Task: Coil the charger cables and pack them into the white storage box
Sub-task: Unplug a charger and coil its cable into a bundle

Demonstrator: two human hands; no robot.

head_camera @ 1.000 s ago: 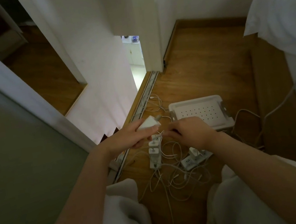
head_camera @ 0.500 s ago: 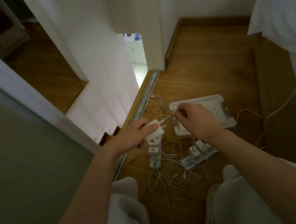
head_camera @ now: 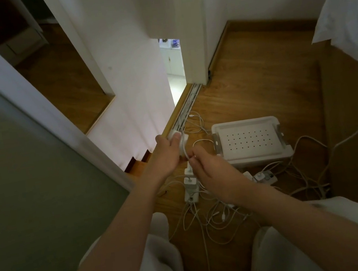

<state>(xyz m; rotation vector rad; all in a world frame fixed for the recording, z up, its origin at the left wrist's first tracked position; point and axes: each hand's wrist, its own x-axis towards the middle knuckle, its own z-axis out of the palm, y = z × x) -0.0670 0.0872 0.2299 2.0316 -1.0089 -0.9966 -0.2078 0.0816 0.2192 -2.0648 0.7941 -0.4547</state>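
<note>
Compared with half a second ago, the person's left hand (head_camera: 167, 154) has carried the white square plastic charger adapter (head_camera: 182, 137) up toward the middle of the frame. The right hand (head_camera: 212, 173) has drawn back from the box's left rim to just below and right of the adapter. The left hand's fingers are curled round the adapter. The right hand's fingertips pinch the thin white charger cable (head_camera: 185, 150) running down from it.

Below the hands, loose white cables (head_camera: 219, 216) lie tangled around the white power strips (head_camera: 191, 194). Right of centre, the white perforated plastic storage box (head_camera: 247, 122) sits on the wooden floor with nothing packed in it yet.

The held cable's far end probably runs into that tangle, so winding it could snag or drag the other cords and strips. The light pinch could also slip and let the loops spring open.
</note>
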